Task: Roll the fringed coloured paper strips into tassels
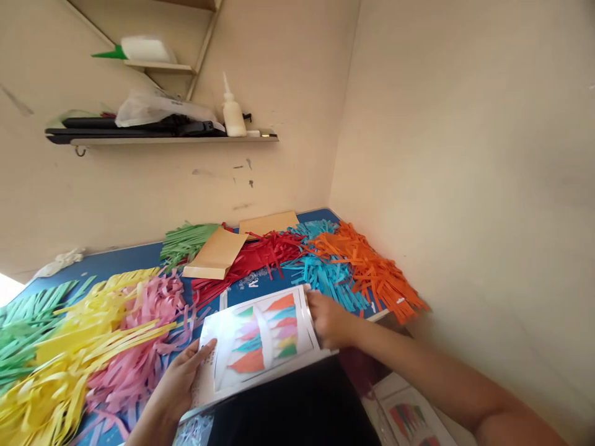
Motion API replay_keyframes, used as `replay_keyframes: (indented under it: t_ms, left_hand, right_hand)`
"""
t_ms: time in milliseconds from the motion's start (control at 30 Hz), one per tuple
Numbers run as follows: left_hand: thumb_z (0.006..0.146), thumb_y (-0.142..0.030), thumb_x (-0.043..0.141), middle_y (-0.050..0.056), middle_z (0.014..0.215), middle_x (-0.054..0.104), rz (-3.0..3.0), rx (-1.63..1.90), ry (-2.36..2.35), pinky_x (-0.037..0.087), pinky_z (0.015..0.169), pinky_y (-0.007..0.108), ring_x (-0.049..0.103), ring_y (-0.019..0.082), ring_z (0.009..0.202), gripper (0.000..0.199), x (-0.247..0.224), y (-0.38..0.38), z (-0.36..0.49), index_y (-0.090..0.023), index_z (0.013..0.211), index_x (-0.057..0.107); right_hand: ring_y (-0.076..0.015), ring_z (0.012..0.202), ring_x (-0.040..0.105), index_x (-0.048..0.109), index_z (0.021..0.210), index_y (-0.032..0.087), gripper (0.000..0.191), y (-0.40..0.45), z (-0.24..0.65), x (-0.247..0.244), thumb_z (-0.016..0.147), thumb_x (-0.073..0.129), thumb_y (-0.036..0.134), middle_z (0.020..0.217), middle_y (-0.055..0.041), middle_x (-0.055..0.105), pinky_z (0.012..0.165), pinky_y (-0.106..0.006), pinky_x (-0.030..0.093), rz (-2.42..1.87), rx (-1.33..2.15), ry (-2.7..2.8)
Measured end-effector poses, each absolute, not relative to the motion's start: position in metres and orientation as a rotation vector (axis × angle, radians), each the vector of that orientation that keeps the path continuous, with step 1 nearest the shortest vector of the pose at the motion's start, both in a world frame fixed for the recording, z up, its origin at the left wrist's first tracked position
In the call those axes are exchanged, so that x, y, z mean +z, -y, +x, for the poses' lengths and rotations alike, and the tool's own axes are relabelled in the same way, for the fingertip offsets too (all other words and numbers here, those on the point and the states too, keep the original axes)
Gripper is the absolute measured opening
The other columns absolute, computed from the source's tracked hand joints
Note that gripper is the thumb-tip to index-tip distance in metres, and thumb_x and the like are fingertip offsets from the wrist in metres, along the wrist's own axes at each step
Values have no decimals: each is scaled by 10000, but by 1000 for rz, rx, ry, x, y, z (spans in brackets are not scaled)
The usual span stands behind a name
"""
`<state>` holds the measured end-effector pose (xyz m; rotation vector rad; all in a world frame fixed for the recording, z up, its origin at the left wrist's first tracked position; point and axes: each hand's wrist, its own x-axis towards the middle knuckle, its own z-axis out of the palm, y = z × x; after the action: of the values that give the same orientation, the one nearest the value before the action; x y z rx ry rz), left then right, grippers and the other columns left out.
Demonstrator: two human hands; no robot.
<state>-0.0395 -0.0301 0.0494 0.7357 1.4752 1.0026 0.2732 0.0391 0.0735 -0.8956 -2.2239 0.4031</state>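
Note:
A white printed packet (pixel 223 334) with pictures of colored tassel garlands is held tilted at the near edge of the blue table. My left hand (pixel 179 378) grips its left edge, thumb on top. At its upper right edge my right hand (pixel 332 319) is closed, with fingers curled at the packet's corner. Just beyond lie red fringed paper strips (pixel 251 257) and blue ones (pixel 325 272). A black surface (pixel 297 409) is below the packet.
Yellow (pixel 79 347), pink (pixel 134 347) and green fringes (pixel 28 322) cover the left side; orange fringes (pixel 372 272) hang over the right edge. Another printed packet (pixel 409 412) lies lower right. A wall shelf (pixel 176 141) holds a glue bottle (pixel 233 116).

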Motion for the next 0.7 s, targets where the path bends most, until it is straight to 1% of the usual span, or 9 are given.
replay_keyframes:
  t_ms: [100,167,233,267,300,367,433,533,700]
  left_hand:
    - [634,-507,753,171,1056,734,862,1086,-1711,565,828,509,670,384,1068,586,40,27,-41,-160,1090,630]
    - [714,-471,692,189,1362,589,968,1178,-1890,418,1050,564,474,393,1332,626,37,23,-39,-168,1248,567]
    - [844,-417,557,171,1510,443,1380,1134,-2201,274,1136,583,334,381,1423,559,39,11,-43,-178,1347,509]
    - [904,-371,459,166,1520,433,1675,1024,-2347,247,1140,587,331,376,1421,500,43,0,-48,-178,1363,506]
    - [937,-304,366,176,1478,485,2007,806,-2409,277,1116,579,397,364,1377,466,47,-16,-55,-172,1357,519]
    - [908,-172,340,163,1370,596,2181,666,-2337,304,1103,528,445,321,1343,479,55,-54,-74,-182,1342,544]
    - [852,-95,367,161,1402,576,2288,571,-2247,307,1104,506,445,301,1351,531,61,-95,-91,-173,1347,544]
    - [783,-61,422,127,1418,574,2438,447,-2079,227,1158,515,433,278,1373,578,65,-141,-106,-198,1325,572]
    - [712,-80,477,99,1140,736,2564,349,-1916,139,1197,523,559,245,1252,563,78,-162,-113,-231,1230,640]
  right_hand:
    - [-239,1097,644,729,1036,216,228,-64,302,92,965,523,285,1107,-91,724,1000,-455,488,-966,140,2109]
    - [-236,1060,663,719,1072,209,247,-67,311,97,974,501,274,1109,-95,724,966,-449,514,-1063,31,1969]
    - [-227,1034,674,714,1075,212,225,-59,309,95,966,524,263,1105,-89,724,931,-416,540,-1045,28,1973]
    - [-223,1031,677,712,1075,216,214,-51,304,93,961,535,252,1109,-87,723,916,-400,550,-1008,42,2002]
    - [-219,1025,679,709,1074,219,207,-43,297,90,957,539,234,1112,-86,721,900,-386,559,-960,55,2026]
    - [-214,1028,679,700,1082,228,215,-27,280,87,950,535,191,1123,-86,715,885,-371,569,-866,85,2052]
    - [-214,1041,674,686,1103,237,237,-15,265,86,941,531,160,1144,-88,705,891,-369,571,-798,124,2065]
    - [-212,1046,673,663,1135,249,257,-7,252,88,930,543,150,1173,-87,694,901,-363,572,-759,193,2096]
    - [-197,956,702,676,1083,265,230,-7,255,79,923,551,156,1107,-67,718,830,-313,596,-782,225,2069]
